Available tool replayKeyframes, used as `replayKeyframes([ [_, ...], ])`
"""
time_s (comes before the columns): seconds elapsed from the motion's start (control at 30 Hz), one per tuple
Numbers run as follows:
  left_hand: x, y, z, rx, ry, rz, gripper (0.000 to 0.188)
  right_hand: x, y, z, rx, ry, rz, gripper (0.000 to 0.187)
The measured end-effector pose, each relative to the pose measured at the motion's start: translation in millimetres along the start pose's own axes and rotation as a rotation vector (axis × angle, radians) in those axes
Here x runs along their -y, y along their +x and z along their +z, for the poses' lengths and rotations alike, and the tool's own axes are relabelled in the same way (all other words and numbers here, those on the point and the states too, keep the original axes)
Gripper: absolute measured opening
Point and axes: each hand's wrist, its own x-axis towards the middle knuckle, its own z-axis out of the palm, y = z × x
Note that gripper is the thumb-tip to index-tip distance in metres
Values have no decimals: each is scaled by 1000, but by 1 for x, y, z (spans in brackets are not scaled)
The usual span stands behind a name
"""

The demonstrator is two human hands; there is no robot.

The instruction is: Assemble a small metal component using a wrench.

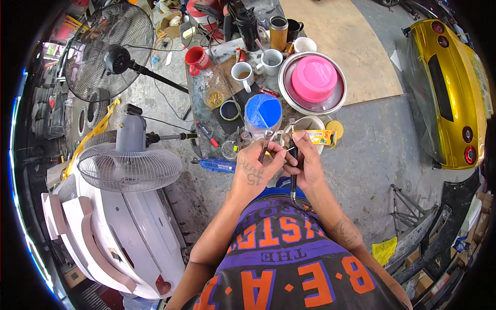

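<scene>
In front of my chest, my right hand (307, 163) is closed around a slim black pen-shaped handpiece (294, 182). A ribbed, spring-like sleeve (297, 202) curves from its lower end against my shirt. My left hand (261, 161) is beside it, fingers pinched close to the handpiece. A small metallic piece sticks up above the left fingers, but its kind is too small to make out. Just beyond both hands stands a clear tub with a blue inside (264, 110). A whitish bucket (319, 124) is partly hidden behind my right fingers, beside a yellow printed packet (320, 137).
A cluttered bench (206, 95) holds a red mug (197, 60), white mugs (243, 75) and a pink bowl (314, 78) on a round metal tray (285, 63). Two fans stand left, the nearer one (129, 166) above a white car body panel (134, 222). A gold car rear (452, 93) is right.
</scene>
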Motion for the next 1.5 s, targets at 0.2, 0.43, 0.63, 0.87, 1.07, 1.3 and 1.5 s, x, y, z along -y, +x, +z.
replayKeyframes([
  [0.2,-14,2,-3,62,120,17,12,-3,-7,9,-51,-13,-43,15],
  [0.43,-17,11,-1,121,370,176,12,-11,-10,14,-94,-182,-149,15],
  [0.63,-16,3,7,75,460,298,9,-15,-12,13,-110,-190,-182,15],
  [0.87,-8,4,11,91,254,164,11,-17,-13,18,-130,6,-170,11],
  [1.07,4,6,0,143,-204,-95,11,-15,-15,11,-4,26,-99,11],
  [1.3,21,-2,-21,132,-311,-172,22,-17,-11,9,100,-77,-43,16],
  [1.5,-1,-5,-64,102,-189,-214,25,-13,-18,25,158,-151,-91,23],
])
